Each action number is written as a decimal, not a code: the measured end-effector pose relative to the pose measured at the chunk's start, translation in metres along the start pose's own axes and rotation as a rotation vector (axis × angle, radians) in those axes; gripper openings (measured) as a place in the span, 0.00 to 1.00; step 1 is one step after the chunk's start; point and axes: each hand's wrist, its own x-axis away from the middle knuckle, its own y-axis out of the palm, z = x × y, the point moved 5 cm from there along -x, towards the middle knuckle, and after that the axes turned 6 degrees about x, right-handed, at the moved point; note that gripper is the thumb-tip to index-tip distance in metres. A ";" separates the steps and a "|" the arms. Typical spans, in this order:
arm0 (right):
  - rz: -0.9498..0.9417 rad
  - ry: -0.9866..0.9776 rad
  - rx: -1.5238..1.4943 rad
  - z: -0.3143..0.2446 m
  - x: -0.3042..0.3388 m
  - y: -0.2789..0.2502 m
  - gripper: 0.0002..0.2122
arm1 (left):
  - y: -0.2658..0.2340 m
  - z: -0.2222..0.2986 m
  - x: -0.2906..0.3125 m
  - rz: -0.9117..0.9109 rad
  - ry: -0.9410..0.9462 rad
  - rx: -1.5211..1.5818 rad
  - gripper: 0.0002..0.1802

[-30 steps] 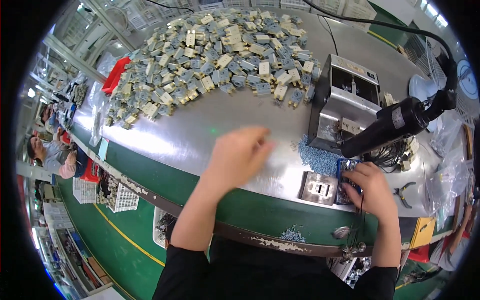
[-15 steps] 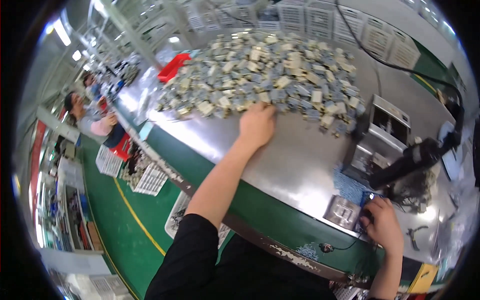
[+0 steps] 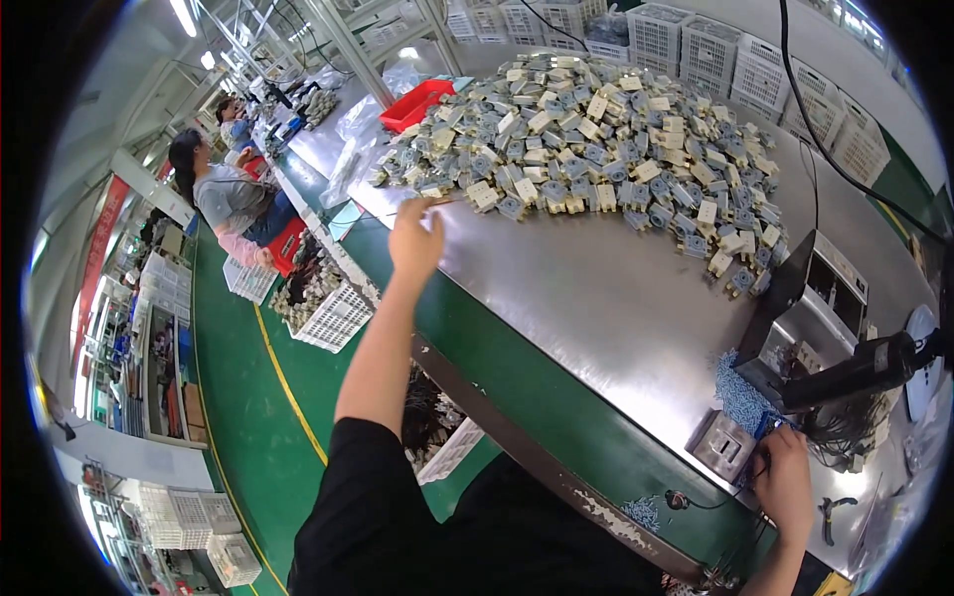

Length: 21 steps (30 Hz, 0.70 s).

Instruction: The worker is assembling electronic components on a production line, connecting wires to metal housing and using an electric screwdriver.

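A large heap of small grey and cream plug-like parts [image 3: 596, 149] covers the far side of the metal worktable [image 3: 586, 268]. At the heap's left end is my left hand [image 3: 415, 243], thumb apart from the fingers, with a thin brownish piece near its fingertips. Nothing shows gripped in it. My right hand [image 3: 785, 482] is closed low at the right, beside a metal block fixture [image 3: 722, 445] with a slot in its top. A bit of blue and something dark show at its fingers; what it holds is mostly hidden. Small blue pieces [image 3: 740, 392] lie scattered behind the fixture.
A metal box machine [image 3: 810, 318] and a black cylindrical arm [image 3: 855, 372] stand at the right. Pliers [image 3: 835, 517] lie near my right hand. A red tray [image 3: 417, 104] sits beyond the heap's left end. White crates [image 3: 656, 38] line the back; a co-worker [image 3: 224, 199] sits left.
My left hand has moved left, from the heap's front edge to its left end. The view has shifted and turned. My right hand stays beside the fixture.
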 end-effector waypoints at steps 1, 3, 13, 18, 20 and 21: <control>-0.001 -0.002 0.002 0.001 0.001 0.000 0.05 | -0.005 -0.030 -0.007 0.022 0.004 -0.075 0.17; 0.050 0.007 -0.020 0.004 0.002 0.000 0.06 | -0.008 -0.083 -0.018 -0.004 -0.017 -0.193 0.22; 0.150 0.012 -0.072 0.011 0.013 -0.002 0.07 | -0.009 -0.130 -0.045 -0.286 0.033 -0.417 0.06; 0.168 -0.060 -0.019 0.015 0.013 0.001 0.13 | -0.014 -0.108 -0.012 -0.340 0.388 -0.327 0.05; 0.155 -0.071 0.003 0.021 0.015 0.003 0.13 | -0.007 -0.091 -0.001 -0.456 0.284 -0.246 0.07; 0.162 -0.082 0.001 0.022 0.015 0.004 0.13 | -0.003 -0.078 0.005 -0.522 0.209 -0.194 0.09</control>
